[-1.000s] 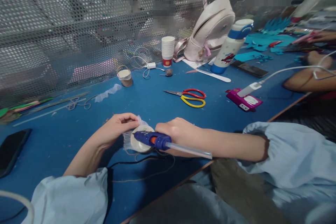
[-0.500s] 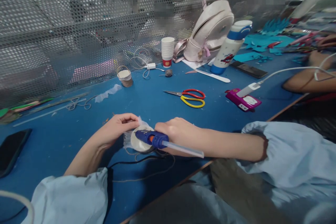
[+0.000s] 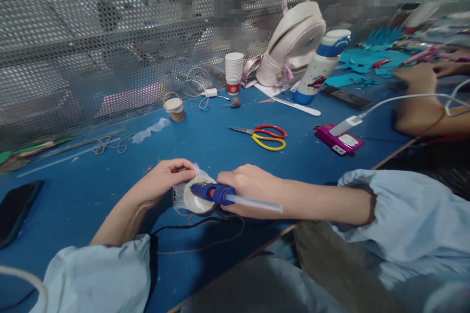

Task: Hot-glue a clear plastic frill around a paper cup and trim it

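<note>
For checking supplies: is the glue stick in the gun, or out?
Partly in: the glue stick juts from the rear of the glue gun.

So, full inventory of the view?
Table: 1, blue, across the frame
Mesh panel: 1, grey, behind table
Glue gun: 1, blue, over disc
Disc: 1, cream, below gun
Pot: 1, brown and white, near panel
Fabric: 2 pieces, white, at disc and left of pot
Scissors: 1, red and yellow handles, mid-table
Backpack: 1, pale pink, near panel
Cups: 1 stack, white and red, left of backpack
Bottle: 1, white and blue, right of backpack
Socket block: 1, purple, right of scissors
Plug: 1, white, in block
Phones: 2, dark, left edge and beside bottle
Paper: several pieces, turquoise, far right
Other person's arms: count unclear, right edge
Left hand: 1, light-blue sleeve, pinching fabric
Right hand: 1, light-blue sleeve, gripping gun
</note>
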### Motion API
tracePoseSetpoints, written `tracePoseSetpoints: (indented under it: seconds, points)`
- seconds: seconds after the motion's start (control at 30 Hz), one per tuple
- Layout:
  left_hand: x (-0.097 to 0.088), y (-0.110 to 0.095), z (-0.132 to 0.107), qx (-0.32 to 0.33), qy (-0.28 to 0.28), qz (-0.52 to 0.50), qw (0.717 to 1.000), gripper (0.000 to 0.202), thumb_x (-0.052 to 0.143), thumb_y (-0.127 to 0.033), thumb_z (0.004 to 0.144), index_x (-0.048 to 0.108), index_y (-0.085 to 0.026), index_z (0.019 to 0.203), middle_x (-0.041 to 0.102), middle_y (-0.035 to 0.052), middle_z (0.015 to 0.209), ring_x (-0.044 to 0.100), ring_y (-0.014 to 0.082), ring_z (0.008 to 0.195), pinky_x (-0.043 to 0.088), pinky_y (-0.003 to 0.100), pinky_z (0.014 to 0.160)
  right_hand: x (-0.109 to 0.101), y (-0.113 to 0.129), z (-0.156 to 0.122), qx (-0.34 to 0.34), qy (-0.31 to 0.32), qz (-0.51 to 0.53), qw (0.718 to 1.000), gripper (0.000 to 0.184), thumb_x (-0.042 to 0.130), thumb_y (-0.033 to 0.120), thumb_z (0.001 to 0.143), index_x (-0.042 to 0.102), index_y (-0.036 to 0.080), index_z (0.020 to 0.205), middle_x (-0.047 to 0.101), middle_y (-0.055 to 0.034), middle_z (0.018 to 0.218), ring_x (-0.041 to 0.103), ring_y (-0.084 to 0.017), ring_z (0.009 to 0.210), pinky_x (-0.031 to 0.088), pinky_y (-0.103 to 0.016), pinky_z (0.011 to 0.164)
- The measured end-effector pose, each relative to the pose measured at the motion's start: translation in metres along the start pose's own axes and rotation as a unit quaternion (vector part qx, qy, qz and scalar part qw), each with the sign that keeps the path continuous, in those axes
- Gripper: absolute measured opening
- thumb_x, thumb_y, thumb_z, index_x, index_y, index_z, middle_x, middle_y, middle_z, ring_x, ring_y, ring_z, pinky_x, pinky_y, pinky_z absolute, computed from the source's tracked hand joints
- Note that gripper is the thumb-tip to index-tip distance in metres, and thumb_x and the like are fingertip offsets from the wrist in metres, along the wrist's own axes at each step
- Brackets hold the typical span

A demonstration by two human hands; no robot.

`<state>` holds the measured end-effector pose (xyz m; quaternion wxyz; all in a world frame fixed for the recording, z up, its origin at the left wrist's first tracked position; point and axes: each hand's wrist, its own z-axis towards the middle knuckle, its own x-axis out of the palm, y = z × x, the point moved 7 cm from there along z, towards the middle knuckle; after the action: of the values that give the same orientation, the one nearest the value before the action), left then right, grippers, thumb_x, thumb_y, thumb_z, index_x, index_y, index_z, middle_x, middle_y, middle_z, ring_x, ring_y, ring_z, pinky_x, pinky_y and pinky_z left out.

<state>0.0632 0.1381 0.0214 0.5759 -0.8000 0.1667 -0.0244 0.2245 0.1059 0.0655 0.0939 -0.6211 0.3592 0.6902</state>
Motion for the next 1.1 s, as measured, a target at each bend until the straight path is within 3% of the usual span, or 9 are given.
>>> tracePoseSetpoints:
  seconds: [0.7,0.93,1.1]
  points:
    - [0.003,-0.001,-0.003,-0.005,0.004,-0.006,1.000,0.021,0.078,-0.036,0.067,0.070,-0.018,0.073,0.067,-0.0018,0.072,0.057,0.0099,0.067,0.042,0.020,0.064,-0.009,0.004,-0.011,0.004,0.001,0.027,1.000,0.016,0.060,0.030,0.085,0.059,0.015,0.091,0.066,-0.0049,0.075,0.059,-0.015,0.063,0.028,-0.024,0.054]
    - [0.003,-0.002,-0.003,-0.007,-0.003,0.007,1.000,0.023,0.078,-0.038,0.066,0.071,-0.018,0.073,0.067,-0.0007,0.071,0.056,0.0111,0.065,0.042,0.022,0.061,-0.002,0.004,-0.004,0.015,-0.002,0.004,1.000,0.019,0.060,0.033,0.085,0.061,0.015,0.093,0.066,-0.0056,0.073,0.058,-0.016,0.061,0.024,-0.025,0.052]
    - [0.003,-0.003,-0.003,0.005,-0.006,0.012,1.000,0.021,0.078,-0.037,0.067,0.072,-0.018,0.074,0.068,0.0002,0.074,0.058,0.0125,0.069,0.043,0.023,0.066,-0.010,0.004,-0.008,0.014,0.004,0.073,0.997,0.011,0.062,0.025,0.082,0.058,0.016,0.085,0.062,-0.0029,0.072,0.055,-0.013,0.061,0.030,-0.024,0.056]
